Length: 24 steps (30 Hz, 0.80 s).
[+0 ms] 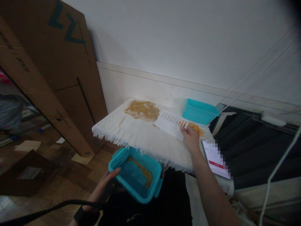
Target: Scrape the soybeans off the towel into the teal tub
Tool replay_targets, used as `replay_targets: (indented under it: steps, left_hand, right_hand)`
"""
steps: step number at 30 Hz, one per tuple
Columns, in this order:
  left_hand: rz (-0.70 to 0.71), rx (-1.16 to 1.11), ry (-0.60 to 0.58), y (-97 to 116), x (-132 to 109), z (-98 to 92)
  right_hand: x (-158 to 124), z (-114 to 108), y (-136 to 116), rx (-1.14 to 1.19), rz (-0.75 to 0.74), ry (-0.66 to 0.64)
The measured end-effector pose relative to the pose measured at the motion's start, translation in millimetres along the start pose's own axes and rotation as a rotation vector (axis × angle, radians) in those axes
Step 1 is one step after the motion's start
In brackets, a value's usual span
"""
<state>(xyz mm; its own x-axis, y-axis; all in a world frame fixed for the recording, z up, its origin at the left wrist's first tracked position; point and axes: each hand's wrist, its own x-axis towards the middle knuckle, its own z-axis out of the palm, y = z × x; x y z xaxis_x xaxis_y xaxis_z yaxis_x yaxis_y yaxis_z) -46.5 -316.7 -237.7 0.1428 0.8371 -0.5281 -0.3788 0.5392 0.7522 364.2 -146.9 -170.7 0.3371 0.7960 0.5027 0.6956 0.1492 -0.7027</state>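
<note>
A teal plastic tub (pixel 138 196) hangs just below the table's front edge. It is tilted, and soybeans (pixel 147 175) lie along its far and right inner side. My left hand (pixel 109 179) grips the tub's left rim, thumb over the edge, other fingers mostly hidden beneath. On the table, my right hand (pixel 191 136) pinches the right end of a flat white slotted plastic plate (pixel 169 124). The plate's left end reaches the spread pile of soybeans (pixel 143 110) at the back left. A few crumbs lie by its lower left edge.
A white fringed cloth (pixel 141 135) covers the table. At the back right stands a second teal tub (pixel 201 111), with something orange (pixel 196 128) before it. A phone (pixel 215 160) lies at the right edge. Tall cardboard boxes (pixel 70 62) rise on the left; a wall closes the back.
</note>
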Motion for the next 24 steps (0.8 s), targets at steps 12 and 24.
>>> replay_targets:
  steps: [12,24]
  left_hand:
    - [0.053,0.021,0.004,-1.4,-6.2,8.5]
    - [0.054,0.036,-0.011,-8.4,0.2,0.5]
  right_hand:
    - [-0.8,1.9,0.6,0.041,-0.014,-0.044]
    - [-1.1,5.2,5.2,0.127,-0.027,-0.036]
